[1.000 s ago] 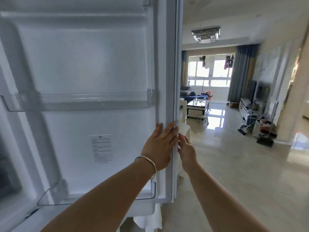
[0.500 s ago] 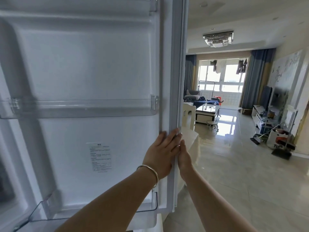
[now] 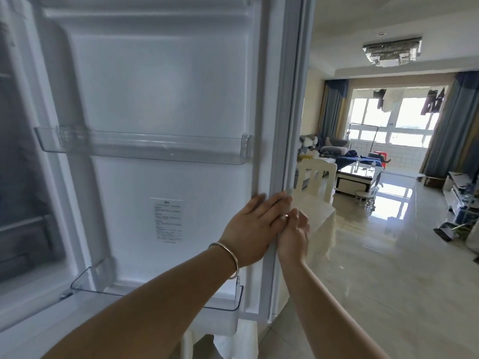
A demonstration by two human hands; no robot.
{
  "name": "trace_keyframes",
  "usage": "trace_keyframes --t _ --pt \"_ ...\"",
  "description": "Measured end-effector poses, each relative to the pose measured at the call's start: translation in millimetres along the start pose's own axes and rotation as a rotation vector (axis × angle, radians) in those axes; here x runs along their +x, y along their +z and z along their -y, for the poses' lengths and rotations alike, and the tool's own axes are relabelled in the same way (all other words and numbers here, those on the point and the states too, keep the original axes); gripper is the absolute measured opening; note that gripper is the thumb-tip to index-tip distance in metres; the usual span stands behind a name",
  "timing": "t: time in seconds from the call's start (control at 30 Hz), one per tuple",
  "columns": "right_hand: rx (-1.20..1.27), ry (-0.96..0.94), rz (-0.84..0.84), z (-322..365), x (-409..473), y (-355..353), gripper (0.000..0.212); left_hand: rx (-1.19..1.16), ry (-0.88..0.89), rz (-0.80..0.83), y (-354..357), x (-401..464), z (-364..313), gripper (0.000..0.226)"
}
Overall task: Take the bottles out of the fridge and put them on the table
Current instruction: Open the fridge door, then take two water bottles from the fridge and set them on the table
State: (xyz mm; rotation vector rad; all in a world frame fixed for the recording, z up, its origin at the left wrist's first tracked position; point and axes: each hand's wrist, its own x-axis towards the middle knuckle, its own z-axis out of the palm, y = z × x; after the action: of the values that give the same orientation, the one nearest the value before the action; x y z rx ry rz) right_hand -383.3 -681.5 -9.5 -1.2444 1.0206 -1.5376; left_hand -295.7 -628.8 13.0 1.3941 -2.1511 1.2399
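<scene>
Hands on the open fridge door (image 3: 166,99) edge: left hand (image 3: 252,230) flat, spread; right hand (image 3: 294,237) curled round it.

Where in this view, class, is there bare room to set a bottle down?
Both clear door shelves look bare: the upper shelf between the door's side ribs, and the lower shelf below the label. It is crowded at the door edge, where the left hand and right hand meet.
</scene>
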Motion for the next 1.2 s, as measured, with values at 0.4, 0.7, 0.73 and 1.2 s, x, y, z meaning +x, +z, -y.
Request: trace_keyframes --t 0.4,0.7,0.73,1.2 --pt "0.177 -0.739 0.245 68.6 -144.9 117.1 0.029 -0.024 -0.624 -0.438 -135.9 -110.8 96.5 0.018" --pt "0.175 -0.523 0.585 21.2 -286.5 291.8 0.036 0.129 -1.198 -0.197 -199.3 -326.5 194.8 0.022" --pt "0.167 -0.493 0.602 18.2 -299.6 312.0 0.039 0.141 -1.238 -0.176 -205.2 -350.1 208.0 0.023" --pt "0.023 -0.33 0.946 -17.6 -352.7 534.5 0.044 -0.139 -1.754 -0.523 -165.5 -493.9 381.6 0.043"
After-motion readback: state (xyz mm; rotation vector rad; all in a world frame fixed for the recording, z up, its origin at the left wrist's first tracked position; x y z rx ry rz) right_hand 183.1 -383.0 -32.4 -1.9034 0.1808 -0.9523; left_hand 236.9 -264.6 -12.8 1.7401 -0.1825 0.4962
